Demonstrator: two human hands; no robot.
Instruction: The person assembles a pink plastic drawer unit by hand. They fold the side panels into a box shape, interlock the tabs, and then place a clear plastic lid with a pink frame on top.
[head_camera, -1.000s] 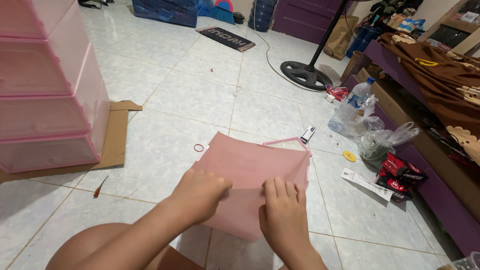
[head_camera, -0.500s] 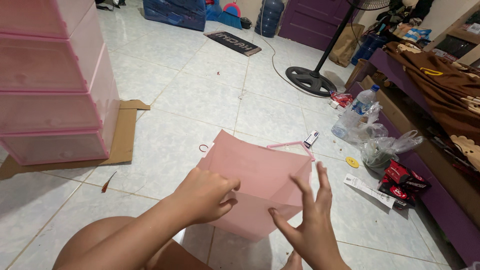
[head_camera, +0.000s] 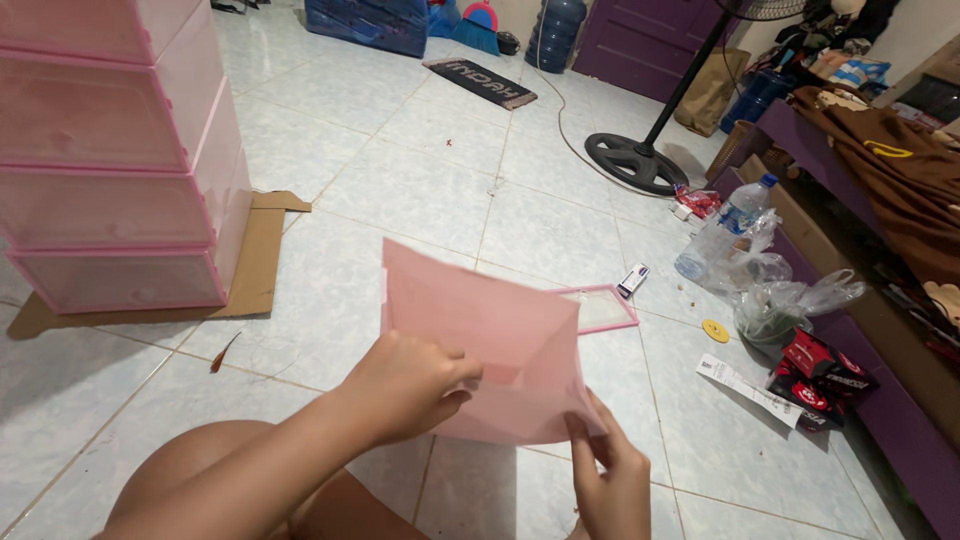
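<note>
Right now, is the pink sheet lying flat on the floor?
No, both hands, left hand and right hand, hold the pink sheet up off the tiles.

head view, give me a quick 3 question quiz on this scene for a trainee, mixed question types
1. True or false: both hands are on the pink panel.
2. Multiple choice: what do the stacked pink drawers stand on? A) a flattened piece of cardboard B) a purple bench C) a doormat
3. Short answer: which hand grips the panel's lower right corner?

Key
1. True. The left hand grips its lower middle and the right hand pinches its corner.
2. A.
3. The right hand.
</note>
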